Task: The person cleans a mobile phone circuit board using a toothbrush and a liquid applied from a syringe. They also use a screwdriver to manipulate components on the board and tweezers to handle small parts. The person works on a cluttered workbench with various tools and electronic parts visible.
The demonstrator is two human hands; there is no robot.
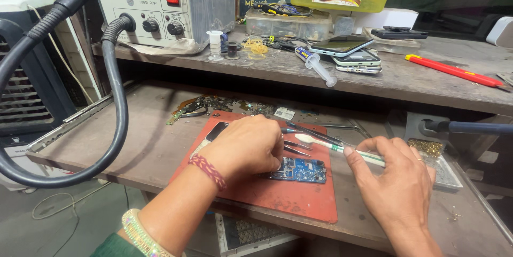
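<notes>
The left hand (248, 147) presses closed on the blue circuit board (299, 170), steadying it on the red mat (299, 203); just right, the right hand (398, 182) pinches a white brush (334, 147), probably for cleaning.

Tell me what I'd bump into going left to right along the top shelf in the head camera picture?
Grey metal box with knobs and a red switch → small white spool → clear plastic syringe → stacked flat phones → long red tool.
</notes>
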